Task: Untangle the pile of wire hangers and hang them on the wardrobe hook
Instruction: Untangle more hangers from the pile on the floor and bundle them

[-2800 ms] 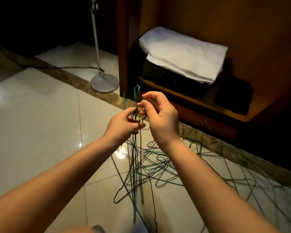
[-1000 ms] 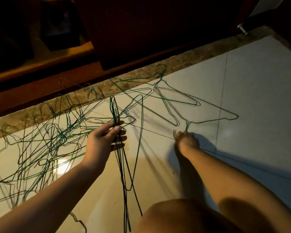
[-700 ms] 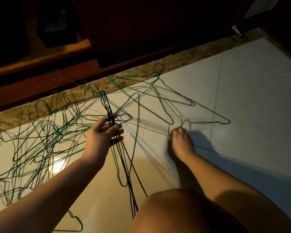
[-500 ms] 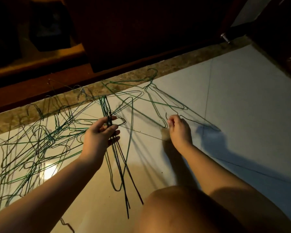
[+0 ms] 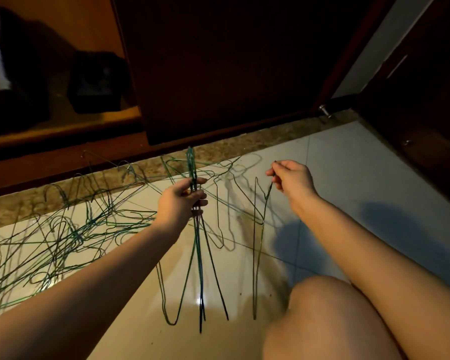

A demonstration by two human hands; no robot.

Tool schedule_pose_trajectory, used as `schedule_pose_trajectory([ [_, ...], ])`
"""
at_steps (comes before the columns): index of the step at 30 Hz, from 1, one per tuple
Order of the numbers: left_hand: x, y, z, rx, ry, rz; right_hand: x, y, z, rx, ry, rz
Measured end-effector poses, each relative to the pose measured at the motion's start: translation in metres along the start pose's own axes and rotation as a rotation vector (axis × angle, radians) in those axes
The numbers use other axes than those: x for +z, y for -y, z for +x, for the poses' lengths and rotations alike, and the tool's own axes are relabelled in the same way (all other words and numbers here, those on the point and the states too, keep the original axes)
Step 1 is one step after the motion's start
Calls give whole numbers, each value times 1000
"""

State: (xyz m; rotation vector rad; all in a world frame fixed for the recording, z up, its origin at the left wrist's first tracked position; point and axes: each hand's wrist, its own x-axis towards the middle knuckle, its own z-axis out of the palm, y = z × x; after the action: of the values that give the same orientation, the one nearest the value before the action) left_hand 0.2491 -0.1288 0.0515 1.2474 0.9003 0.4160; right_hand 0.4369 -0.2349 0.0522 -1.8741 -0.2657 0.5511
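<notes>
My left hand (image 5: 181,201) grips a bunch of several green wire hangers (image 5: 198,258) by their necks, their hooks sticking up above my fist and their bodies hanging down to the floor. My right hand (image 5: 291,180) pinches the hook of a single dark wire hanger (image 5: 257,245), lifted off the tiles and hanging edge-on beside the bunch. A tangled pile of green hangers (image 5: 57,229) sprawls over the floor to the left. A few loose hangers (image 5: 226,178) lie between my hands. No wardrobe hook is in view.
The open wardrobe (image 5: 63,74) stands ahead on the left with a dark box (image 5: 96,84) on its shelf; its dark door (image 5: 218,66) stands in the middle. A speckled stone threshold (image 5: 244,144) edges the glossy floor tiles (image 5: 361,178). My bare knee (image 5: 322,320) is at the lower right.
My right hand picked one hanger off the floor by its hook and raised it. My left hand lifted its bunch higher. The view swung from the wardrobe shelf down to the floor.
</notes>
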Motion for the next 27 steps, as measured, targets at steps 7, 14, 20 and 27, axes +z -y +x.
schedule_pose_trajectory([
  [7, -2, 4, 2, 23, 44, 84, -9, 5, -19, -19, 3, -162],
  [14, -4, 9, -1, -9, 48, 75, -24, -11, -28, 173, -71, -112],
  [20, 5, 15, -6, -38, 91, 106, -38, -16, -36, 225, -150, 45],
  [27, 16, 21, -9, -37, 152, 124, -31, -4, -47, 67, -14, -10],
])
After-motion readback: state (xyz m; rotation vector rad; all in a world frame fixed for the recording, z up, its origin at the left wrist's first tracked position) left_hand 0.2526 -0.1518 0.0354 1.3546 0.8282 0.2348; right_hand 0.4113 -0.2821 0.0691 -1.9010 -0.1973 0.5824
